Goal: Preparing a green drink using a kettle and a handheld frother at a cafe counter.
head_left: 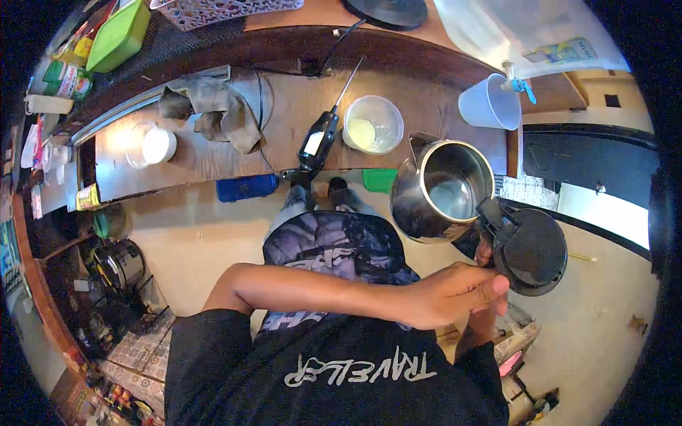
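Note:
A shiny steel electric kettle (408, 202) hangs in front of the table's edge on the right, tilted so its inside shows. Its round black lid (531, 250) is swung fully open toward me. My right hand (484, 253) is wrapped around the kettle's handle, mostly hidden behind the lid and my other hand. My left arm reaches across my body, and my left hand (451, 292) is closed at the lid's near edge, its thumb against the rim. On the table beyond the kettle stands a clear plastic tub (389, 131) with something pale yellow in it.
A black handheld tool (320, 142) with a thin metal shaft lies left of the tub. A grey cloth (227, 117) and white cup (158, 145) are farther left. A translucent pitcher (483, 103) stands below a blue-handled tap (522, 86). A black round base (391, 11) sits on the shelf.

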Demonstrator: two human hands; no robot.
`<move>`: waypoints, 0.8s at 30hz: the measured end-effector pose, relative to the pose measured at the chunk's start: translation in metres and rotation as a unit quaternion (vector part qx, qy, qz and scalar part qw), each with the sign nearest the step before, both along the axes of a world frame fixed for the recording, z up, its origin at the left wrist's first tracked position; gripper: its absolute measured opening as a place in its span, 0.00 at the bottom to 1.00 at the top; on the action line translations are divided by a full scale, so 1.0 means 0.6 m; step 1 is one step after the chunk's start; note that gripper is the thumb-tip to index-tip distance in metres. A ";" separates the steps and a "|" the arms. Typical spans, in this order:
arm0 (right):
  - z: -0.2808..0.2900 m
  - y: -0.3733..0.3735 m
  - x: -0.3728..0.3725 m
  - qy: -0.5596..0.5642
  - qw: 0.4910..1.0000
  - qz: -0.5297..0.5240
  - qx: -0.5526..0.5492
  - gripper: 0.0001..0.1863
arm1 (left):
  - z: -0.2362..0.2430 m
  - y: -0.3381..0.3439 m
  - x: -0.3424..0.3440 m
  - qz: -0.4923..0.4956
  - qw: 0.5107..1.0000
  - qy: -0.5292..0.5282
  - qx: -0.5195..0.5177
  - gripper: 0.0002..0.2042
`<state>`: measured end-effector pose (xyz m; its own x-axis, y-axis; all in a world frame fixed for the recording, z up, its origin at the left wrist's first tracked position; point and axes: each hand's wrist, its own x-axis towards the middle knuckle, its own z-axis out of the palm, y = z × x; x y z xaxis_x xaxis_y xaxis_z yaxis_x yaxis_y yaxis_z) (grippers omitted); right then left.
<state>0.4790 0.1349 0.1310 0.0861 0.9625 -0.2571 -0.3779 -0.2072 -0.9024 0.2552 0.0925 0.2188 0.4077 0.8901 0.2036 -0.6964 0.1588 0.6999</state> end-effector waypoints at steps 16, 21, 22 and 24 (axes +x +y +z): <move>0.014 0.002 -0.008 -0.014 1.000 0.012 -0.012 0.34 | -0.004 0.007 -0.013 0.008 0.997 -0.074 -0.024 0.25; 0.015 0.003 -0.010 -0.017 1.000 0.015 -0.016 0.34 | -0.002 0.009 -0.023 -0.008 0.999 -0.048 -0.024 0.26; 0.015 0.001 -0.011 -0.018 1.000 0.016 -0.018 0.34 | -0.001 0.009 -0.024 -0.008 0.998 -0.049 -0.025 0.26; 0.017 0.002 -0.012 -0.017 1.000 0.018 -0.018 0.34 | 0.002 0.010 -0.030 -0.033 0.998 -0.035 -0.043 0.28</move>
<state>0.4719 0.1359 0.1412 0.0616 0.9552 -0.2895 -0.3382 -0.2530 -0.9064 0.2374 0.0984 0.2202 0.4532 0.8773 0.1582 -0.7292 0.2628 0.6318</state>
